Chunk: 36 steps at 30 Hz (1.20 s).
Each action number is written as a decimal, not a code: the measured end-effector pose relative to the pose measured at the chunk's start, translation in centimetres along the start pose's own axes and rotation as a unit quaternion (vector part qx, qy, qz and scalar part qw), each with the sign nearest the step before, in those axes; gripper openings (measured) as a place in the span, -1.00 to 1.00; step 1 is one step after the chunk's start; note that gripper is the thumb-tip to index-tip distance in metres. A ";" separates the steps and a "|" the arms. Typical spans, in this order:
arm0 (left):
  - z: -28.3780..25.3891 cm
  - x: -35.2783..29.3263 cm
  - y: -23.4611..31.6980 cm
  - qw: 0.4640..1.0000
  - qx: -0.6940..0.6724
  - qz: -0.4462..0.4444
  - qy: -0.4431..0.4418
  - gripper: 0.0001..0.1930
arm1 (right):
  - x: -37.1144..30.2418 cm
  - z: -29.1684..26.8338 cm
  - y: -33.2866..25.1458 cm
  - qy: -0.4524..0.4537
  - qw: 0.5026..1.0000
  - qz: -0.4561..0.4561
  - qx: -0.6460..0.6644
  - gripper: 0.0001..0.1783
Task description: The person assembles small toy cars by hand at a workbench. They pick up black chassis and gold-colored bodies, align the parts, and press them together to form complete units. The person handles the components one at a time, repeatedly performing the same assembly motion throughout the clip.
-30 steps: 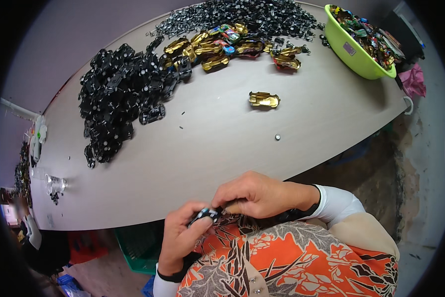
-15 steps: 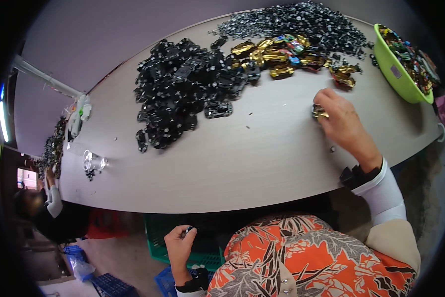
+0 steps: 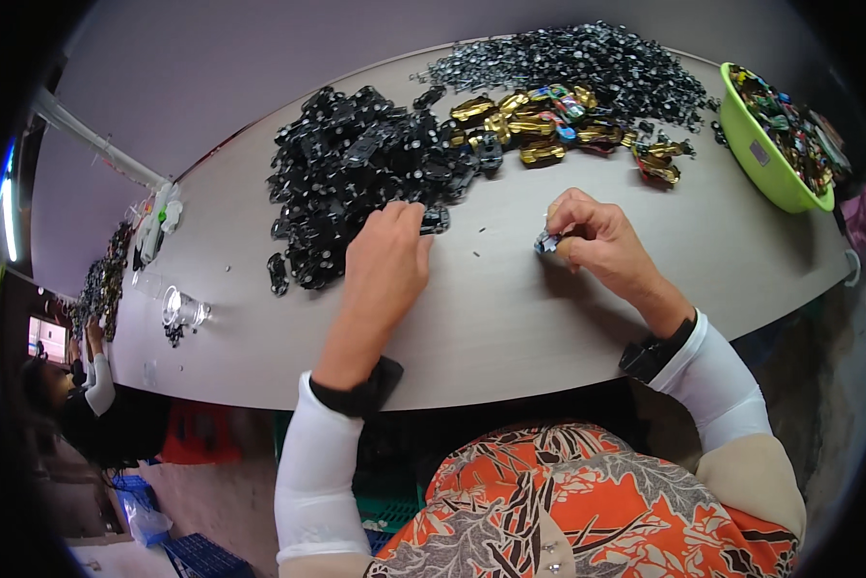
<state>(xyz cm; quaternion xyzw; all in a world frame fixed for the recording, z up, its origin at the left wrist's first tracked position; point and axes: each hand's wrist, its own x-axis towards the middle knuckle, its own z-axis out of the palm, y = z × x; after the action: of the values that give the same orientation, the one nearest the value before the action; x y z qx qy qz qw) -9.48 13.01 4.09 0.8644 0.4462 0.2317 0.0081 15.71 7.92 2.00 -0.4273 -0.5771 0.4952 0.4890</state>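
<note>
My right hand pinches a small toy car shell with bluish and white parts just above the table. Its underside is turned from view. My left hand reaches to the near edge of a heap of black toy car chassis. One black chassis lies right beside its fingers. The fingertips are hidden behind the back of the hand, so whether they grip anything does not show.
Gold-bottomed toy car shells lie beyond my right hand. Behind them spreads a heap of small dark and silvery parts. A lime-green basin full of colourful shells stands far right. A clear cup lies left; another person sits beyond.
My left hand has risen from below the table edge to the black chassis heap. My right hand has moved left with the shell, which is now turned differently.
</note>
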 end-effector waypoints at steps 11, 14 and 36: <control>0.8 -1.4 2.4 0.995 -0.043 -0.020 -0.086 -0.66 | -4.9 -3.5 -1.8 0.062 0.937 -0.010 -0.344 -0.71; 0.9 -1.9 3.0 0.988 -0.088 -0.053 -0.120 -0.61 | -4.7 -4.4 -1.7 0.114 0.919 -0.012 -0.378 -0.71; 0.3 -5.3 6.4 0.943 -0.294 -0.143 -0.063 -0.68 | -1.7 -1.4 -1.6 -0.019 0.877 -0.126 -0.463 -0.69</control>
<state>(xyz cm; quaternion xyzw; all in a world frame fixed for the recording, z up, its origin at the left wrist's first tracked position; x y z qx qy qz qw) -7.07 5.12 3.17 0.7634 0.4753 0.2947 0.3232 17.36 6.22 3.41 -0.5194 -0.7984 0.1134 0.2826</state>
